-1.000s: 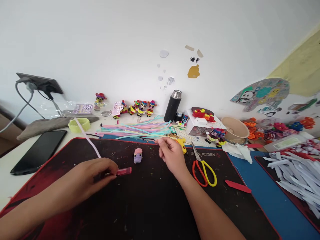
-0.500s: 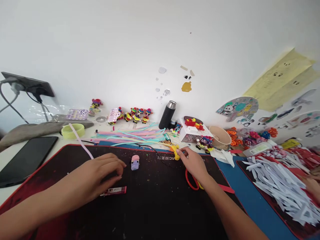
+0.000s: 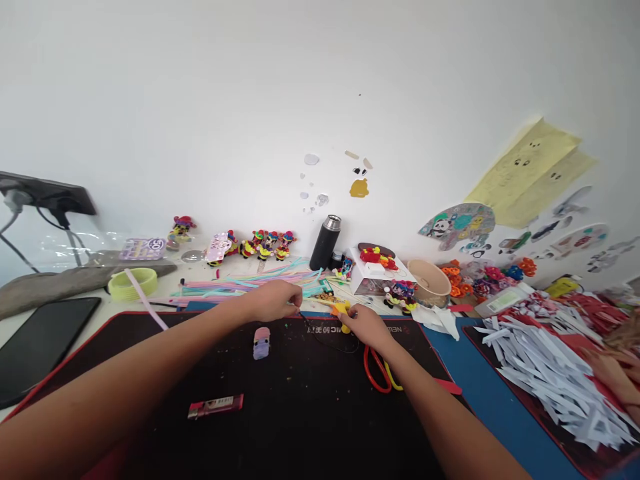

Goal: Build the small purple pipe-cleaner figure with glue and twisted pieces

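My left hand [image 3: 277, 301] has moved over the back edge of the black mat [image 3: 300, 413], fingertips pinched at a thin black cord [image 3: 325, 343]. The cord curves across the mat towards my right hand [image 3: 369, 328]. My right thumb and fingers close on a small yellow tool with an orange part [image 3: 345, 316]; its exact kind is hard to make out. Under my right wrist lie red and yellow loop handles [image 3: 376, 371]. A small pink-and-purple figure [image 3: 261, 343] stands on the mat, and a pink lighter [image 3: 215, 406] lies nearer to me.
Pastel pipe cleaners [image 3: 225, 287] lie behind the mat. A black thermos [image 3: 325, 243], a white box [image 3: 367, 277] and small dolls [image 3: 267, 245] line the wall. White paper strips [image 3: 550, 373] are heaped at right, beside another person's hand [image 3: 613, 377].
My left hand has gone forward and right, from beside the lighter to the cord. My right hand stays at the yellow tool. The view has shifted slightly.
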Available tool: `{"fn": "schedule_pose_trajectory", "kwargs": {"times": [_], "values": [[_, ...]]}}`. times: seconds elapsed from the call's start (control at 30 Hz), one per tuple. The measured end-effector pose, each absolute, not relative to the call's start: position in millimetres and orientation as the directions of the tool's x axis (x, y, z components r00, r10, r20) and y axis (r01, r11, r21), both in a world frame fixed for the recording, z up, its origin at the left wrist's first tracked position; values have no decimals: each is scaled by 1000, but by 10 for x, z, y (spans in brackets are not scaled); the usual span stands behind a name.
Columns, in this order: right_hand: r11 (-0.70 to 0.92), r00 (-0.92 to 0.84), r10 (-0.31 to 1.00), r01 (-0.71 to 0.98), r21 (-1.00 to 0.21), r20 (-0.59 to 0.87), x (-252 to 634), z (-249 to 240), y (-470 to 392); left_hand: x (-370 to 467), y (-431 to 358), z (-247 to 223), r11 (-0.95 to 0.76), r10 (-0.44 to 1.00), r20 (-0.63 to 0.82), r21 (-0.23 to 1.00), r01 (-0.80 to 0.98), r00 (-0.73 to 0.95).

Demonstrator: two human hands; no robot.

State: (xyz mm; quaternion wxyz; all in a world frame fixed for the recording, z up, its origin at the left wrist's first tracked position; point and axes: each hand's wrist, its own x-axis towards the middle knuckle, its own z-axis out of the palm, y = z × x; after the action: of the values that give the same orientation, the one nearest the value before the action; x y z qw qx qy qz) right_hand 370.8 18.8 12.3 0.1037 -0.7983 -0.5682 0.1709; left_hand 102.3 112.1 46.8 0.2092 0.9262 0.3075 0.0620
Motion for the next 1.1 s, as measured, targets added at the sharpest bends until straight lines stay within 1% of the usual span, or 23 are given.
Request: {"fn": "schedule_pose_trajectory", "kwargs": {"times": [0.13,0.33,0.4,0.5,0.63,0.73,0.87,0.97,1.1], "values": [[-366,330,930,813,-452,-159,3743,40,222,947,1254,267,-691,631,-63,408,596,774],[-370,366,918,656,-658,-153,3788,2,94,895,1350,113,-643,680,-35,452,618,733],[-349,364,919,566,-747,-154,3793,31,-8,903,1374,84,-620,699,-23,477,623,714],[-307,349,922,384,-871,-170,3785,107,-181,910,1404,51,-596,718,-13,504,625,696],[-262,345,914,104,-959,-212,3755,200,-352,902,1433,41,-582,733,-8,511,633,681],[-206,286,931,-94,-974,-225,3708,231,-414,893,1445,46,-577,740,-6,509,639,672],[-196,151,956,-304,-932,-250,3623,253,-453,877,1432,57,-589,730,-8,502,634,684],[-196,73,967,-412,-890,-246,3577,276,-436,858,1404,86,-601,721,-2,497,626,693],[-186,-5,977,-503,-844,-213,3484,329,-300,826,1343,196,-623,713,28,484,615,700]]}}
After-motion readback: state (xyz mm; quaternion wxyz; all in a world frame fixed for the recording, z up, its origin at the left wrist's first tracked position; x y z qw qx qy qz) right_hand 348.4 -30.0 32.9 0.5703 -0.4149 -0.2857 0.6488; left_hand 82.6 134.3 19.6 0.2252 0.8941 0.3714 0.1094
